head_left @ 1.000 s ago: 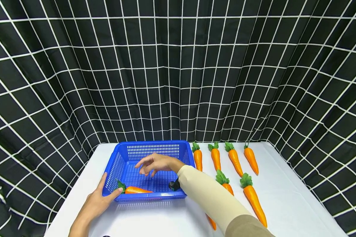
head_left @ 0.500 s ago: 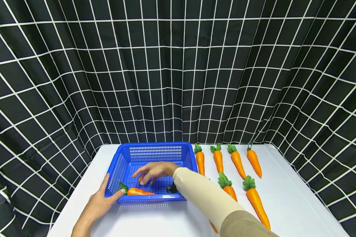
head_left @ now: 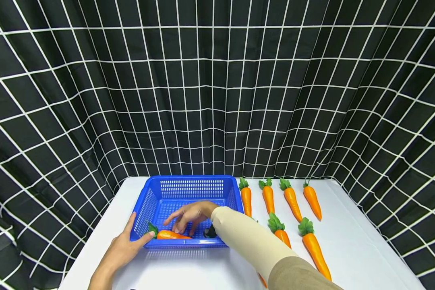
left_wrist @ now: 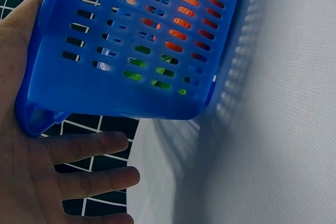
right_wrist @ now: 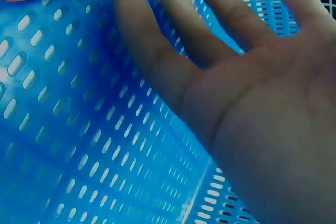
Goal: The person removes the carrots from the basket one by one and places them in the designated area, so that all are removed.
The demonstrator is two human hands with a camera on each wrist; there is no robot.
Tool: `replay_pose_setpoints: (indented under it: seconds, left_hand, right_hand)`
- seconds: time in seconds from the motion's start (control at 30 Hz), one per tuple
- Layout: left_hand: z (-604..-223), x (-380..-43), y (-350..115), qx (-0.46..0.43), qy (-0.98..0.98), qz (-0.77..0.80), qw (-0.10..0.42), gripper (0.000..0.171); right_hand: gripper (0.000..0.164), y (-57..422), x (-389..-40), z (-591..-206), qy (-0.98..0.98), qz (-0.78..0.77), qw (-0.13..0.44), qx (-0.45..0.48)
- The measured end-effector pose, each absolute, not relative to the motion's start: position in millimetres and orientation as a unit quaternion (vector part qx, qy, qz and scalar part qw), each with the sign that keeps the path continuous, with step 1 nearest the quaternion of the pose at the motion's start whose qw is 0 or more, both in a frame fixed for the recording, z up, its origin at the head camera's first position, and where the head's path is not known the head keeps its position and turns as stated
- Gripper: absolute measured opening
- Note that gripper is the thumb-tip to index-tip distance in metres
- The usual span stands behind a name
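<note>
Blue basket (head_left: pixel 188 186) sits at my tabletop's (head_left: pixel 348 241) 10 o'clock; my left hand (head_left: pixel 121 250) braces its corner, fingers straight. My right hand (head_left: pixel 190 215) hovers, fingers spread, over the carrot (head_left: pixel 168 235) inside.

Four loose carrots (head_left: pixel 277 196) lay in a row right of frame centre, two more carrots (head_left: pixel 297 239) lower right, on a white table (head_left: pixel 351 241) before a black grid-patterned curtain (head_left: pixel 217 88) filling the upper frame.
</note>
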State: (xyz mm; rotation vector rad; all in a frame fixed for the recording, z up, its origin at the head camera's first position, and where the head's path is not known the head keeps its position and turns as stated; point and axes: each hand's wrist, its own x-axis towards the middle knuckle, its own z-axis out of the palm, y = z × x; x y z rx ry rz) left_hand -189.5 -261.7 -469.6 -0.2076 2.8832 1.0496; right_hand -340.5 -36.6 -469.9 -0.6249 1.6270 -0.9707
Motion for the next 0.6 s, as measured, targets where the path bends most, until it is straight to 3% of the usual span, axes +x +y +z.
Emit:
replay_pose_setpoints:
  seconds: [0.17, 0.6]
  left_hand:
    - [-470.4, -190.6, -261.9, -0.068, 0.937, 0.343, 0.03, 0.111]
    - [-473.2, -191.4, -263.3, -0.074, 0.936, 0.344, 0.032, 0.113]
  right_hand:
    - [0.054, -36.5, -339.2, -470.9, 0.675, -0.403, 0.568, -0.245]
    - [0.053, -40.0, -336.6, -468.9, 0.698, -0.345, 0.566, -0.272]
